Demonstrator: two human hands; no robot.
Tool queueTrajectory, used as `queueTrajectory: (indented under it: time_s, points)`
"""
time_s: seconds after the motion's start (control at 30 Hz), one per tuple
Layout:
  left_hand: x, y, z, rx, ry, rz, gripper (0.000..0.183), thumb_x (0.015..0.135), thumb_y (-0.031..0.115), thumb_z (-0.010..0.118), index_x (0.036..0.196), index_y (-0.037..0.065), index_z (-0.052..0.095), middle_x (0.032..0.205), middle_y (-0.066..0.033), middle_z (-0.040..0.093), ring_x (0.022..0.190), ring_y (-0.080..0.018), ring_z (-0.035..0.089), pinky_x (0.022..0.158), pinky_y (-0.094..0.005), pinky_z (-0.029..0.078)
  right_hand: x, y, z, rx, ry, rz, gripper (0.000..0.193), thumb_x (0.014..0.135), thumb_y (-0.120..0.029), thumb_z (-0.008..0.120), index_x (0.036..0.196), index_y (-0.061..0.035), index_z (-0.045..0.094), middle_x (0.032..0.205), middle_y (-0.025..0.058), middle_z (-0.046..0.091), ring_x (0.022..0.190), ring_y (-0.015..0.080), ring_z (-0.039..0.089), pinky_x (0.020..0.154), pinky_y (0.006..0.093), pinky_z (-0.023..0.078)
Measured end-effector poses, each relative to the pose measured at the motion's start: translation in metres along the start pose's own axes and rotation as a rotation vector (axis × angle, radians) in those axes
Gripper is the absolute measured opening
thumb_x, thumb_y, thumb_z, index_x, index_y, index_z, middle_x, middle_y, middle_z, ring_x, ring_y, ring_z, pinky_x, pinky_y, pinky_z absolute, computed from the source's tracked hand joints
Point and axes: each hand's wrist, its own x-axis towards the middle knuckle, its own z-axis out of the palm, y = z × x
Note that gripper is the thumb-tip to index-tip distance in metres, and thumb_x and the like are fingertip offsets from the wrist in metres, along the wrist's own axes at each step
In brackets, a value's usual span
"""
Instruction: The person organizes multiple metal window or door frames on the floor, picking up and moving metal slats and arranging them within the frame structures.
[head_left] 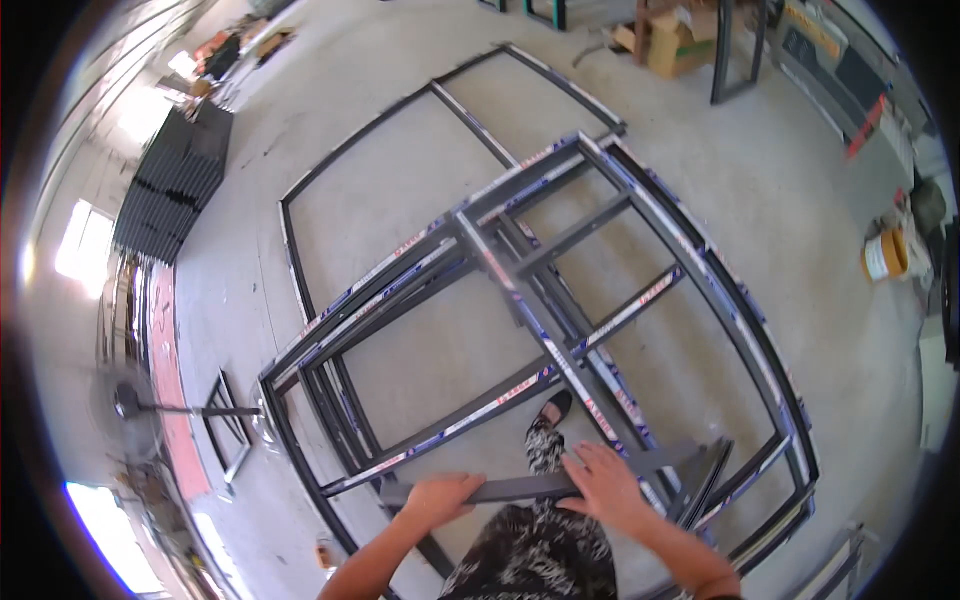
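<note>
A dark grey metal profile bar point(525, 489) lies crosswise in front of my body. My left hand point(440, 500) is closed around its left part. My right hand point(605, 487) grips it farther right, thumb on the near side and fingers over the far side. Just beyond the bar are stacked dark window frames point(510, 395), with printed protective film along several members. The bar's right end reaches over the right part of this stack, close to a short dark angled piece point(710, 480). Whether the bar touches the frames I cannot tell.
Another large frame point(360, 150) extends behind the stack. At the left stand a pedestal fan point(130, 400), a small triangular frame point(230, 425) and piled dark profiles point(175, 180). A cardboard box point(680, 45) is at the back; a yellow bucket point(885, 257) stands far right.
</note>
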Motion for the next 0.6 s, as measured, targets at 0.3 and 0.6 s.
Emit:
queueTrajectory:
  time_s: [0.3, 0.6]
  points:
    - [0.126, -0.068, -0.164, 0.318, 0.146, 0.260, 0.053, 0.061, 0.015, 0.073, 0.112, 0.021, 0.058, 0.088, 0.0000, 0.059, 0.090, -0.0201, 0.058, 0.084, -0.0379, 0.042, 0.030, 0.065, -0.033, 0.152, -0.181, 0.357, 0.059, 0.075, -0.030, 0.070, 0.127, -0.0111, 0.049, 0.088, 0.0120, 0.057, 0.080, 0.0323, 0.058, 0.070, 0.0416, 0.048]
    - [0.270, -0.113, -0.230, 0.255, 0.287, 0.285, 0.055, 0.057, 0.008, 0.071, 0.111, 0.017, 0.061, 0.104, -0.0016, 0.059, 0.109, -0.0224, 0.053, 0.099, -0.0392, 0.036, 0.124, 0.105, -0.007, 0.211, 0.039, 0.535, 0.053, 0.075, -0.027, 0.071, 0.122, -0.0094, 0.055, 0.084, 0.0116, 0.054, 0.076, 0.0307, 0.057, 0.063, 0.0412, 0.047]
